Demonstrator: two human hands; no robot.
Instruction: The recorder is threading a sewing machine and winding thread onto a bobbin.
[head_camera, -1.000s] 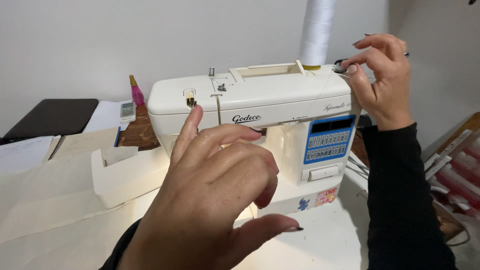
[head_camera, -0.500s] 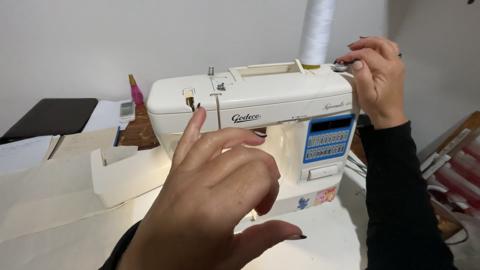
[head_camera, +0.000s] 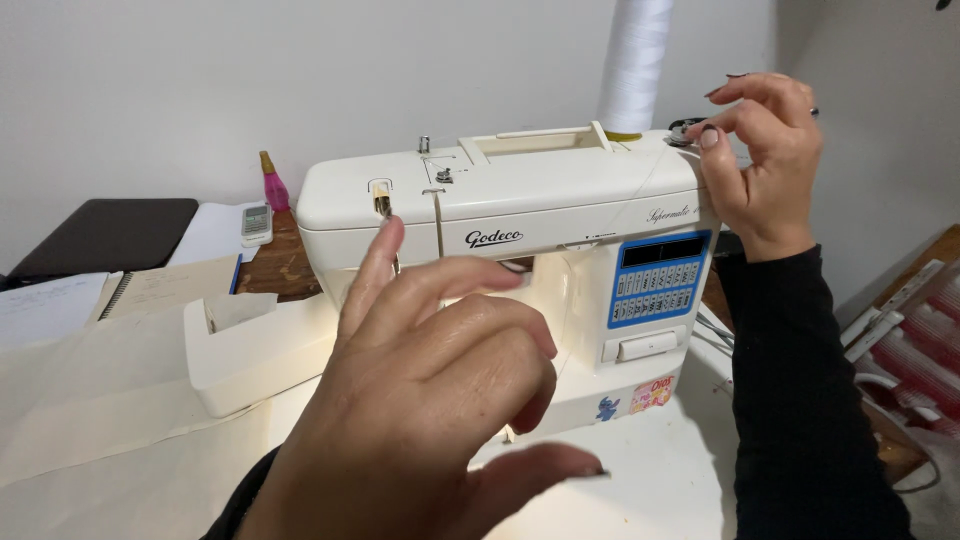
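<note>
I'm looking down on a white work table (head_camera: 700, 490) pushed against a plain pale wall (head_camera: 200, 90), with sheets of cream pattern paper (head_camera: 90, 390) spread over its left side and a dark flat case (head_camera: 105, 235) lying at the far left by an open spiral notebook (head_camera: 60, 305). In the middle stands the cream plastic sewing machine with a blue button panel (head_camera: 560, 200), upright and facing me, a tall white cone of thread (head_camera: 635, 60) rising just behind its top right corner. A small pink bottle (head_camera: 272, 185) and a grey calculator (head_camera: 256, 222) sit behind the machine on the left. My left hand (head_camera: 430, 400) floats up close to the camera, fingers loosely spread and curled, index finger stretched toward the thread slot on the machine's left face; it holds nothing that I can see, and I can't tell if the fingertip touches the casing. My right hand (head_camera: 765, 165), black sleeve on the forearm, is raised at the machine's top right corner, thumb and forefinger pinched at a small dark metal part (head_camera: 685, 130) there. Whether thread runs between those fingers I can't make out. My left hand hides the needle area, and racks at the right edge are cut off.
</note>
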